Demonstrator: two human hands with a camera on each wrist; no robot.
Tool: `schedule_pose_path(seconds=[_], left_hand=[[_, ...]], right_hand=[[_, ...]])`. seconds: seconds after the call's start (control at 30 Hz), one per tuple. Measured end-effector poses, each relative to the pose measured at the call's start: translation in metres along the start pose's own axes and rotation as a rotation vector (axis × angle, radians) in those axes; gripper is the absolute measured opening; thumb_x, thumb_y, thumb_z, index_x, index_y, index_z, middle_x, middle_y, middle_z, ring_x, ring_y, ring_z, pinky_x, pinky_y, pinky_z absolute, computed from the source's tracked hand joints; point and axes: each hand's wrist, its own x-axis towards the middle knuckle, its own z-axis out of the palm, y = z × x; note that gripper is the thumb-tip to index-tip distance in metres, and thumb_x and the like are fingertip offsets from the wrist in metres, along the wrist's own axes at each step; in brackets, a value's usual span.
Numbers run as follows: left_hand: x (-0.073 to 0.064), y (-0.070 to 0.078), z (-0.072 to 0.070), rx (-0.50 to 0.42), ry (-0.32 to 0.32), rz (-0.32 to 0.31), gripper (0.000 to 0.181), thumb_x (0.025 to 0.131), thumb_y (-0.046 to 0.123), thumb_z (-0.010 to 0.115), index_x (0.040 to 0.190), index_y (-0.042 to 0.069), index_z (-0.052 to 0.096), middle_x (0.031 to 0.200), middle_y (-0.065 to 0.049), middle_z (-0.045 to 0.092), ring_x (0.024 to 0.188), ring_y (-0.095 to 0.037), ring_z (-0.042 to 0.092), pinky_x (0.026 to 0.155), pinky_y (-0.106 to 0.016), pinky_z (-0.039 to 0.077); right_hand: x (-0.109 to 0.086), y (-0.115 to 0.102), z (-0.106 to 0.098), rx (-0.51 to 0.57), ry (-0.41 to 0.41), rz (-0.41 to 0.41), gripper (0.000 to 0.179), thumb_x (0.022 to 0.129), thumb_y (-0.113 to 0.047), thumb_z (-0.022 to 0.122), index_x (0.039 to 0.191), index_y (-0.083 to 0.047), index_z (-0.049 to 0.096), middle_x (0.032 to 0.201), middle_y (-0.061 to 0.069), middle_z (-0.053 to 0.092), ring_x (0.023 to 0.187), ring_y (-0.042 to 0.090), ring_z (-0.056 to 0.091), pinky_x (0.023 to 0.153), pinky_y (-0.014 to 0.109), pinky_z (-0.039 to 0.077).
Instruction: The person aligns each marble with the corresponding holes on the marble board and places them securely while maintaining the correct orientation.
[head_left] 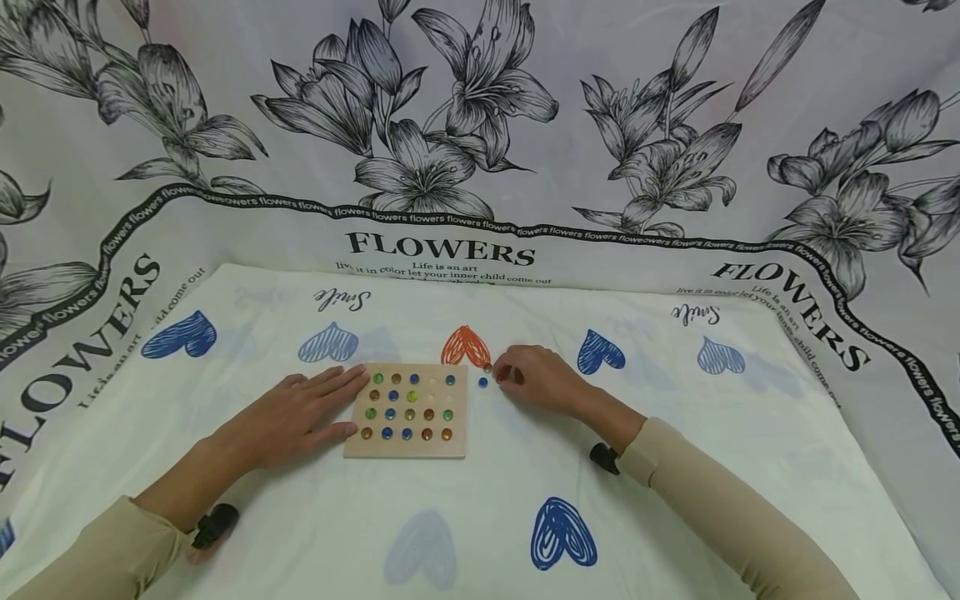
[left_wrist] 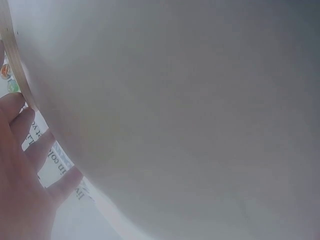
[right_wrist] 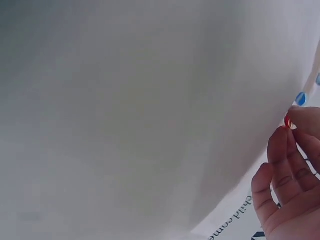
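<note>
The white cotton-like cloth (head_left: 480,533) with heart prints forms the work surface. The left hand (head_left: 300,417) lies with fingers extended, its fingertips and thumb at the left edge of the pale wooden rectangular board (head_left: 401,423). Coloured round glass marbles (head_left: 407,433) fill both near rows; three bare pits (head_left: 451,396) remain at far right. Just right of the board rests one loose blue glass marble (head_left: 482,382). Beside it, the right hand (right_wrist: 295,185) pinches a red-and-white glass marble (right_wrist: 287,121). Step in hand, as judged: marble pickup. Next move seemingly calls for a firm pinch, a lift clear of the blue marble and a steadied board
</note>
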Motion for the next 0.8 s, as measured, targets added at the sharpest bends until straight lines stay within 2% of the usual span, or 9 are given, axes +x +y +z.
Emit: schedule_pose_path(seconds=[0.4,0.8], left_hand=[[0.000,-0.001,0.000,-0.004,-0.001,0.002,0.073,0.099,0.058,0.047,0.157,0.016,0.032,0.161,-0.003,0.031,0.145,-0.034,0.034,0.108,-0.059,0.036],[-0.001,-0.001,0.000,-0.007,-0.001,0.005,0.074,0.100,0.058,0.047,0.157,0.015,0.031,0.161,-0.003,0.031,0.145,-0.034,0.033,0.108,-0.059,0.035]], right_hand=[[0.009,-0.011,0.001,0.011,0.043,-0.040,0.017,0.092,-0.012,0.071,0.108,-0.012,0.075,0.094,-0.005,0.068,0.079,0.009,0.058,0.070,0.021,0.051],[0.026,-0.036,0.003,-0.017,0.025,-0.064,0.020,0.093,-0.016,0.071,0.112,-0.013,0.074,0.094,-0.006,0.068,0.082,0.009,0.058,0.074,0.022,0.050]])
